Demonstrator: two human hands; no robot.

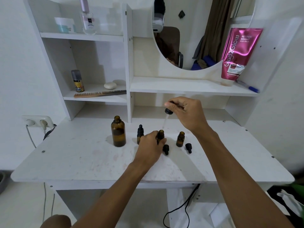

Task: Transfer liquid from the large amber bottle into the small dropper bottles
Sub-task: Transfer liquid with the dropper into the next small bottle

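At a scuffed white vanity desk (pixel 82 160), a person's left hand (pixel 150 145) wraps around a small amber glass dropper bottle (pixel 160 134) with its mouth uncapped, the fingers hiding most of the bottle's lower body. Just above it, the right hand (pixel 187 112) pinches the black rubber bulb of a dropper (pixel 168 111) between thumb and fingers; its thin clear glass pipette points down toward the bottle's mouth, and whether any liquid sits inside the tube is too faint to tell. The large amber bottle (pixel 118 131), round-shouldered and uncapped, stands upright on the desk to the left, partly filled with darker liquid. Between it and the left hand stands a second small bottle (pixel 140 134) with its black dropper cap on, partly hidden by the knuckles. A third small bottle (pixel 180 139) stands open to the right, with a black dropper cap (pixel 188 147) lying just beside it; another cap (pixel 166 149) lies by the left hand's fingertips. On the shelves behind, a wooden comb (pixel 98 94), a pale pebble-shaped object (pixel 110 85) and a glossy magenta tube (pixel 238 53) rest. The oval mirror (pixel 197 30) is cut off at the top.
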